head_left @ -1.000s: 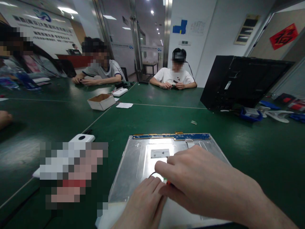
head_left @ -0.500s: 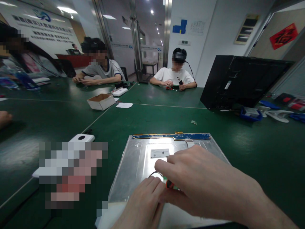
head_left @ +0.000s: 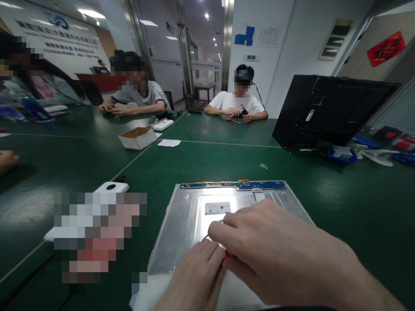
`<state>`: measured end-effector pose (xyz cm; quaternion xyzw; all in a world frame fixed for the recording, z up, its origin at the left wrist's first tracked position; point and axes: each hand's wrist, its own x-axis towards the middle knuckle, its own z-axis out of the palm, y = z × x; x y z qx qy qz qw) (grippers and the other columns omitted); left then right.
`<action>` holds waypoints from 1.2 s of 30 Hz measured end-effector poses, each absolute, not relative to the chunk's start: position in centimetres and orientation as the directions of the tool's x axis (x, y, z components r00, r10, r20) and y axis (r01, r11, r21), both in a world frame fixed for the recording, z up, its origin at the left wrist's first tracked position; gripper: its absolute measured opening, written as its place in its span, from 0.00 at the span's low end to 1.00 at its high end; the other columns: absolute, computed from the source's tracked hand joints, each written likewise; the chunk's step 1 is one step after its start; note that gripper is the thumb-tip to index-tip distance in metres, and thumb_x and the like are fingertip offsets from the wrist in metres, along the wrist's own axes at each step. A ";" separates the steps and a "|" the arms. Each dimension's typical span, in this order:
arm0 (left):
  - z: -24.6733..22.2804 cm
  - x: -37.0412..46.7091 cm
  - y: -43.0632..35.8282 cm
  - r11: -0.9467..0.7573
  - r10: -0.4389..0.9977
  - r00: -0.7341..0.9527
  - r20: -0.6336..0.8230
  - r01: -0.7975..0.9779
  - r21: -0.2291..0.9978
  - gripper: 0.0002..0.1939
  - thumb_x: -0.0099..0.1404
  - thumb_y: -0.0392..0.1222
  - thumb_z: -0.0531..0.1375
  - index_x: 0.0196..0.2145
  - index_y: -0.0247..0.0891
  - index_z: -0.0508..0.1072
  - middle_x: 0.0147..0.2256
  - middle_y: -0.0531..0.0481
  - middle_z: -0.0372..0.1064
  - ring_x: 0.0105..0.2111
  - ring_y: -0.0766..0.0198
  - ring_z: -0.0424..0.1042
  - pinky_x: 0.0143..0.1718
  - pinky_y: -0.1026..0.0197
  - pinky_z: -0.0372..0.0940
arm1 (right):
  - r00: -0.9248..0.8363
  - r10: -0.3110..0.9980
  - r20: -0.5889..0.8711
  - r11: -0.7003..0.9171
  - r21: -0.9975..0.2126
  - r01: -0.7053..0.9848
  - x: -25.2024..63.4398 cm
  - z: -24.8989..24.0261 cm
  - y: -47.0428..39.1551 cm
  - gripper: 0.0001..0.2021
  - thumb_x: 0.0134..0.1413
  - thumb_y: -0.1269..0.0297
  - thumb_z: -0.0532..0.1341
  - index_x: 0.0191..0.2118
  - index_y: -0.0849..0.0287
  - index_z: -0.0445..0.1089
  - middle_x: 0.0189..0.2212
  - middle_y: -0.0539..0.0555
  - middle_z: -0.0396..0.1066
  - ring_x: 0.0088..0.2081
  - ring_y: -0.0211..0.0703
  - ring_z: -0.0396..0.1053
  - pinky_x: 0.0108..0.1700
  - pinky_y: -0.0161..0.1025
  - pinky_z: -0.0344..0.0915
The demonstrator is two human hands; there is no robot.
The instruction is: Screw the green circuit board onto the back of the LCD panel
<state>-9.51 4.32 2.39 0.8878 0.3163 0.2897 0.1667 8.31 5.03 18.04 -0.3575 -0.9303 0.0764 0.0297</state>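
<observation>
Hands (head_left: 275,250), 2, over 1 metal panel (head_left: 181,224)

A mostly hidden orange object (head_left: 228,253) is gripped by the right hand (head_left: 262,250), beside the left hand (head_left: 196,265), over a metal panel (head_left: 173,233) laid on the green worktop (head_left: 363,211).

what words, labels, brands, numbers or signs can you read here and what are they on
"福", on the red paper at the upper right.
Wall sign, upper left: Chinese characters, too blurred to read surely.
Lettering on the glass doors: too small to read.
Label on the metal panel: too small to read.
</observation>
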 end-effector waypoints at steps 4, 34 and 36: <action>2.0 -9.6 4.2 -0.741 0.670 0.611 0.423 0.510 0.438 0.08 0.65 0.32 0.50 0.38 0.39 0.67 0.36 0.44 0.73 0.35 0.53 0.73 0.33 0.54 0.70 | -0.721 0.693 0.008 0.712 -0.167 0.682 8.4 17.8 5.1 0.04 0.59 0.62 0.59 0.36 0.55 0.64 0.27 0.47 0.71 0.24 0.40 0.66 0.23 0.38 0.45; 2.3 -9.5 4.3 -0.767 0.638 0.628 0.446 0.464 0.443 0.08 0.67 0.33 0.49 0.38 0.40 0.66 0.41 0.43 0.73 0.38 0.55 0.73 0.34 0.58 0.69 | -0.762 0.648 -0.002 0.749 -0.179 0.638 8.2 17.9 5.0 0.02 0.59 0.68 0.57 0.36 0.55 0.62 0.29 0.46 0.71 0.25 0.38 0.64 0.23 0.37 0.48; 2.1 -9.5 4.4 -0.769 0.638 0.615 0.462 0.482 0.420 0.09 0.66 0.33 0.49 0.39 0.40 0.66 0.38 0.44 0.73 0.37 0.54 0.73 0.33 0.57 0.69 | -0.752 0.659 0.004 0.740 -0.180 0.648 8.2 17.8 5.1 0.02 0.60 0.66 0.58 0.36 0.55 0.62 0.29 0.46 0.71 0.25 0.38 0.64 0.23 0.37 0.47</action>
